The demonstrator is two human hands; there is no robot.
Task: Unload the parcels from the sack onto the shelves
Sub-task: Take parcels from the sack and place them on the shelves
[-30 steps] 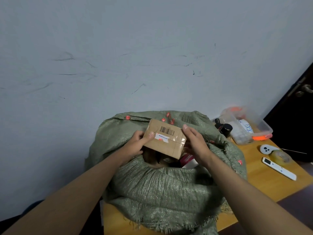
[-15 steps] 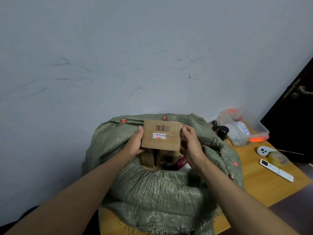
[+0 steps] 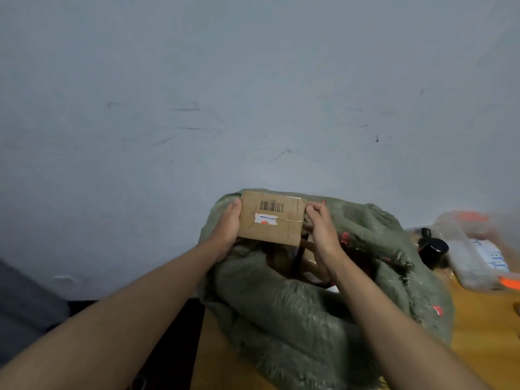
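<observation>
A small brown cardboard parcel point(image 3: 271, 218) with a barcode and a torn white label is held above the mouth of a green woven sack point(image 3: 304, 313). My left hand point(image 3: 226, 230) grips its left side. My right hand point(image 3: 322, 229) grips its right side, fingers curled over the edge. The sack stands open on a wooden table point(image 3: 478, 327); inside it, brown boxes point(image 3: 281, 257) show dimly under the held parcel. No shelves are in view.
A grey-white scuffed wall fills the upper view. Right of the sack stand a black-capped bottle point(image 3: 433, 249) and a clear plastic container point(image 3: 475, 257) with orange clips. A dark gap lies left of the table.
The view has swung left, so the sack and hands now sit right of centre. The parcel has come up a little and turned flatter toward me, still held by both hands.
</observation>
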